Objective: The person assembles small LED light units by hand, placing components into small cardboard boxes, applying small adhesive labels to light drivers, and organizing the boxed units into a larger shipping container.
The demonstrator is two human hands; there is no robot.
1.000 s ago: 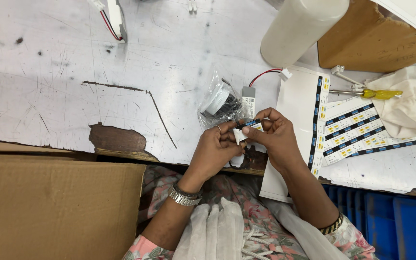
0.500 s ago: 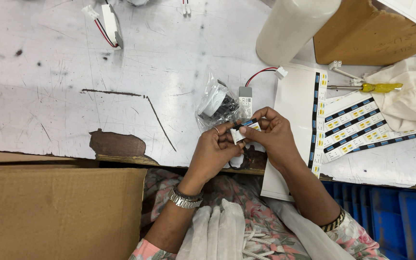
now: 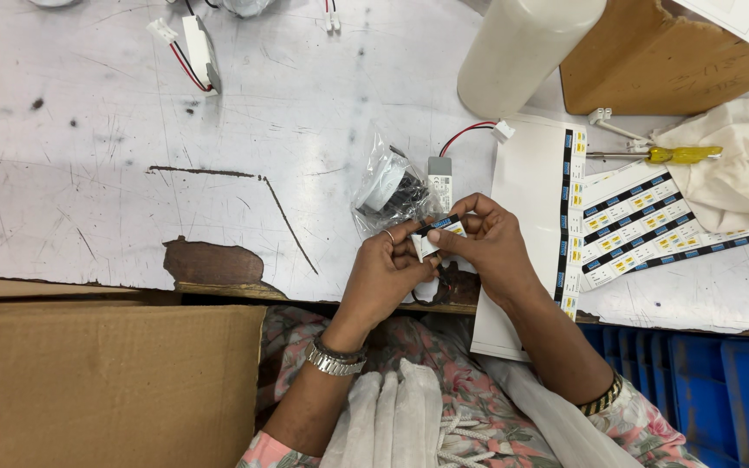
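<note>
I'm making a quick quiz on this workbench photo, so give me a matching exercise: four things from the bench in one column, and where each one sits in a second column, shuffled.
Things:
1. yellow-handled screwdriver
2. tall white plastic cylinder
3. small blue-and-black sticker
4. clear plastic bag with a dark part

Places:
A. just above the left hand
B. beside the crumpled white cloth
C. pinched between the fingers of both hands
D. next to the brown cardboard box at the top

Pairs: 1-B, 2-D, 3-C, 4-A
</note>
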